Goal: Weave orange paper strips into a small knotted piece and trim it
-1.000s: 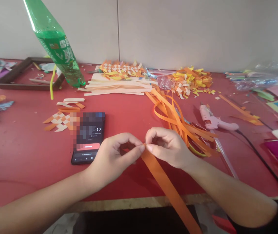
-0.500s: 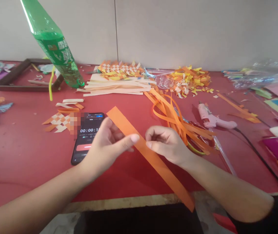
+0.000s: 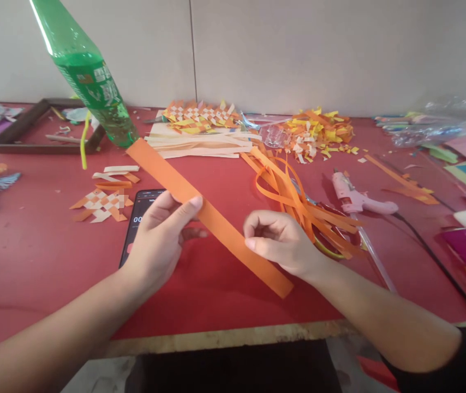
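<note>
A wide, flat orange paper strip [image 3: 220, 224] slants above the red table, its upper end to the left and its lower end to the right. My left hand [image 3: 165, 229] grips it near the middle, thumb on top and fingers beneath. The thumb and curled fingers of my right hand [image 3: 280, 243] pinch at the strip's upper right edge, nearer its lower end. Behind my left hand lies a phone [image 3: 137, 204], partly covered. Beyond my right hand is a tangle of narrow orange strips [image 3: 286, 185].
A small woven orange-and-white piece [image 3: 102, 204] lies left of the phone. Farther back are a green bottle [image 3: 94, 87], a dark frame [image 3: 16, 147], pale strips [image 3: 200, 146] and paper scraps [image 3: 318, 128]. At right, a pink glue gun [image 3: 356, 199] trails a black cord.
My left hand has moved left and slightly up, carrying the orange strip with it. The strip has slid past my right hand, which has stayed almost still.
</note>
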Available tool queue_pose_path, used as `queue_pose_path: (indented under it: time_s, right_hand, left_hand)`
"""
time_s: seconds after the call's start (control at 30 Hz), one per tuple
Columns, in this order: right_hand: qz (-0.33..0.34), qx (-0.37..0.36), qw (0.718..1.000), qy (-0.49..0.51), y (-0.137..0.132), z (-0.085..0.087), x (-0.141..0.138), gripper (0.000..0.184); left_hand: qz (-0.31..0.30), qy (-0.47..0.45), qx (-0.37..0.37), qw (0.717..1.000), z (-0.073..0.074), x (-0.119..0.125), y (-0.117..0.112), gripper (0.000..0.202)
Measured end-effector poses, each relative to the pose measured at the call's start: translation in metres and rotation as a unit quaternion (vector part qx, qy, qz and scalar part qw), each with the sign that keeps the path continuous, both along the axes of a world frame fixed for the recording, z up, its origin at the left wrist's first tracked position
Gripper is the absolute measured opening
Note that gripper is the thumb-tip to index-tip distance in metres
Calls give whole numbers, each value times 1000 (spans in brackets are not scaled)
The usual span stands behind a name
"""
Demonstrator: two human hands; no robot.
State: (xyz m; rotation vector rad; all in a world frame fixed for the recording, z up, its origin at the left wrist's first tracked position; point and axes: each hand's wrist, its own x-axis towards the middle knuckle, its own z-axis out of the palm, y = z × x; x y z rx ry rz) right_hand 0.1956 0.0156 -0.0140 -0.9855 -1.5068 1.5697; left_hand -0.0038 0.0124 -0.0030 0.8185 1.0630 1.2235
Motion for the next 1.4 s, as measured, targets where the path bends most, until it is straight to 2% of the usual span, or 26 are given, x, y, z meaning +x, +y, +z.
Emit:
queue_pose_path:
  time_s: [0.07,0.2,0.23,0.3,0.4,0.53,0.63,0.7,0.73,0.8,0.83,0.87,0.9,0.93,0.97,1.0,1.03,1.1,1.17,1.2,1.23,1.3,1.33,1.4]
  right_hand:
    - [-2,-1,1000,2,0,0,0,11]
    - [-9,2,1000,2,0,-1,0,10]
    - [-8,4,1000,-2,-1,-2,1,10]
    - [-4,4,1000,-10,-1,-2,1,10]
    - [-1,-2,1000,-9,-1,-2,2,10]
    - [-1,1,1000,1,1,-2,3,9]
    - [-9,2,1000,18,2,-5,5,8]
    - [-19,-10,999,50,3,-9,8,8]
    - [-29,-21,997,70,3,-11,9,9]
    - [-50,-46,993,96,3,-14,10,9]
    - [-55,-58,992,98,3,-14,10,9]
    - [-54,-67,992,92,3,-14,9,12]
    - [-49,-73,993,80,3,-13,7,16]
    - [-43,-76,994,64,2,-12,6,20]
    - [-38,-74,995,47,2,-11,4,22]
    - [-38,-69,996,30,1,-10,3,23]
    - [-41,-63,997,18,1,-9,2,24]
    - [-58,-55,997,13,1,-10,1,26]
    - [-63,-52,996,41,2,-11,4,28]
    - [-57,-54,995,60,2,-12,5,28]
    - [-46,-55,994,77,3,-13,7,28]
    - [-20,-57,994,95,3,-15,11,25]
    - [-13,-56,994,97,3,-15,12,24]
    - [-5,-49,995,89,4,-15,14,24]
  left_hand:
    - [-6,0,9,1000,1,-1,1,15]
    - [-167,37,-23,985,-3,1,-6,24]
    - [-195,46,-28,979,-5,3,-9,24]
    - [-206,53,-25,977,-7,5,-13,21]
    - [-146,20,-14,989,-7,6,-11,16]
    - [14,-44,15,999,0,-2,4,7]
    - [142,-94,64,983,8,-9,16,10]
    - [194,-120,74,971,10,-10,19,12]
    - [199,-124,72,970,9,-9,18,11]
    - [149,-96,53,983,6,-5,11,9]
    - [77,-58,35,995,4,-2,6,10]
    - [-26,-12,18,999,2,0,1,12]
    - [-136,39,7,990,0,2,-4,15]
    - [-237,94,-6,967,-2,4,-8,17]
    - [-312,140,0,940,-3,5,-12,21]
    - [-360,180,15,915,-3,5,-14,25]
    - [-388,213,32,896,-4,5,-16,28]
    - [-393,266,75,877,-4,3,-16,28]
    - [-337,358,134,861,-2,0,-13,25]
    - [-284,432,173,838,0,-3,-11,24]
    - [-220,518,210,799,2,-6,-8,25]
    - [-88,687,253,675,8,-14,-3,33]
    - [-50,743,243,621,11,-19,1,40]
    - [-19,804,214,555,14,-27,7,55]
